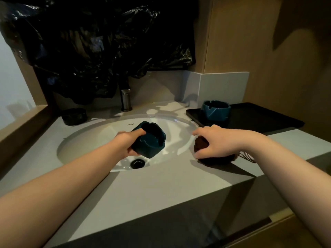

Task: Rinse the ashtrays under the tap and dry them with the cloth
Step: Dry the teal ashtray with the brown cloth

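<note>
My left hand (pixel 128 141) grips a dark teal ashtray (pixel 149 139), tilted over the white sink basin (pixel 100 138). My right hand (pixel 216 142) rests on a bunched dark brown cloth (pixel 202 145) on the counter just right of the basin, fingers curled over it. A second teal ashtray (pixel 215 110) stands upright on a black tray (pixel 254 117) at the right. A dark round ashtray (pixel 74 116) sits on the counter left of the tap (pixel 126 99). No water is visible running from the tap.
The black drain (pixel 137 163) lies at the front of the basin. Black plastic sheeting (pixel 100 43) covers the wall behind the tap. A wooden wall stands at the right and a wooden ledge at the left. The grey counter (pixel 143 190) extends toward me.
</note>
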`<state>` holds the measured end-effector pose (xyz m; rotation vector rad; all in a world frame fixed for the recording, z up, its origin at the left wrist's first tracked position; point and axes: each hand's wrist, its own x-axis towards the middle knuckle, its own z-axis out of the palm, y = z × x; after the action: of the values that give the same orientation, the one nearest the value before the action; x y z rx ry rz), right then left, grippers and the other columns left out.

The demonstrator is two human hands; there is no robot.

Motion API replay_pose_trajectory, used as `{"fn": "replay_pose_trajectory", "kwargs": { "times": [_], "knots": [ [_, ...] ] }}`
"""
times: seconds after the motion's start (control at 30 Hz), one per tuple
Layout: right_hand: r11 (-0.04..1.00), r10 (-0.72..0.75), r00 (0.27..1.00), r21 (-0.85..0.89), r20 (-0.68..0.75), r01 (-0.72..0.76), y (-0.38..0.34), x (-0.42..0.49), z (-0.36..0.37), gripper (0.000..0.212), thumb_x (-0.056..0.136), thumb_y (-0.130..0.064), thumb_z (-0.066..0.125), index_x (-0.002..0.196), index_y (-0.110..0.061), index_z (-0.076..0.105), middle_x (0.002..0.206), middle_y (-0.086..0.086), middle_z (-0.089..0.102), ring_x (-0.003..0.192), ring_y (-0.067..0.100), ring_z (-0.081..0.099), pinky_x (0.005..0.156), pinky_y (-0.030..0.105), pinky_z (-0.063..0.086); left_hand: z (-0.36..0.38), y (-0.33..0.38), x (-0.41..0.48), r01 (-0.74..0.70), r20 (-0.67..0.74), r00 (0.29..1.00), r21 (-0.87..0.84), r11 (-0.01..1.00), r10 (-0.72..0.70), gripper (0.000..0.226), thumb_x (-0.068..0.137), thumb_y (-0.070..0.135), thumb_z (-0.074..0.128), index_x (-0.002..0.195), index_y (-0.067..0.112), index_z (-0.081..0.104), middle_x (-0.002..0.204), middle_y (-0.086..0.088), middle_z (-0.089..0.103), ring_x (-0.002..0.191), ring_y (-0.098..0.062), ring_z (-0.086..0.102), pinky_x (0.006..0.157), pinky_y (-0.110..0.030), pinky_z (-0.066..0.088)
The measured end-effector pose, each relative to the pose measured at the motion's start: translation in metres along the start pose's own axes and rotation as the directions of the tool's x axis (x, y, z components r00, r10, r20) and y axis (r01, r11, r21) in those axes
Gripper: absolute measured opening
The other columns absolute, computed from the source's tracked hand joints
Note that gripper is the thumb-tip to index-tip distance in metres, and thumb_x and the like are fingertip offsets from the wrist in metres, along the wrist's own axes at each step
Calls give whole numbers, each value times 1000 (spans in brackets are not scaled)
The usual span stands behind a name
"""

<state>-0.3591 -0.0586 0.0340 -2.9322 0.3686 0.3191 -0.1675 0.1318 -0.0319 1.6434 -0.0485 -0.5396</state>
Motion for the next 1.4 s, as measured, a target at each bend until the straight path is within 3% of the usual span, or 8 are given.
{"fn": "replay_pose_trajectory", "kwargs": {
  "times": [0.2,0.47,0.53,0.63,0.77,1.1,1.27,1.4],
  "knots": [
    [988,-4,968,147,-250,42,1,8,7,56,83,-9,64,134,-28,48,136,-3,43,115,19,51,90,30,51,-4,0,2,-31,-16,999,2,1000,31,50,82,21,73,124,2,52,93,-11,61,83,-30,64,52,-38,55],
    [925,54,817,338,-575,177,-14,30,7,15,81,-25,72,91,-14,74,90,2,67,84,15,61,79,30,53,-12,5,3,-37,-33,999,-45,998,36,50,82,22,74,123,3,54,96,-12,63,85,-30,65,55,-39,57],
    [782,155,792,563,-591,268,-19,38,2,14,84,-25,70,88,-11,72,85,6,70,82,18,65,77,31,54,-16,8,5,-48,-40,998,-82,995,45,47,83,22,73,122,4,54,94,-10,62,84,-28,64,59,-40,56],
    [262,220,876,891,-429,371,-30,52,-9,13,89,-20,63,93,-9,70,91,10,71,92,25,68,81,34,55,-27,14,8,-58,-62,997,-133,989,50,39,85,23,71,117,7,55,94,-9,62,83,-27,63,60,-40,55],
    [-205,185,945,930,-269,305,-45,75,-27,18,94,-24,56,98,-8,65,94,10,71,89,25,68,71,35,54,-44,19,17,-77,-110,992,-186,980,57,40,84,27,71,117,10,57,114,-15,62,100,-32,62,76,-47,57],
    [-315,205,973,933,-110,172,-57,129,-48,39,92,-43,49,93,-6,60,82,13,64,80,30,62,79,45,53,-48,14,34,-46,-56,998,-374,927,27,44,85,23,71,123,9,54,122,-18,59,110,-37,58,84,-53,54],
    [-81,205,977,994,-57,75,-49,134,-35,11,93,-13,49,93,-8,58,80,16,66,61,25,65,57,36,53,-41,13,34,2,37,999,-436,900,15,18,90,26,65,100,13,57,101,-16,63,100,-36,63,71,-48,56],
    [773,54,862,567,-505,284,-62,140,-24,36,87,-9,54,114,-33,50,98,5,58,68,20,60,58,30,51,-40,15,28,9,40,999,-444,896,10,18,91,30,61,100,16,58,105,-20,65,97,-36,64,62,-43,55]
  ]
}}
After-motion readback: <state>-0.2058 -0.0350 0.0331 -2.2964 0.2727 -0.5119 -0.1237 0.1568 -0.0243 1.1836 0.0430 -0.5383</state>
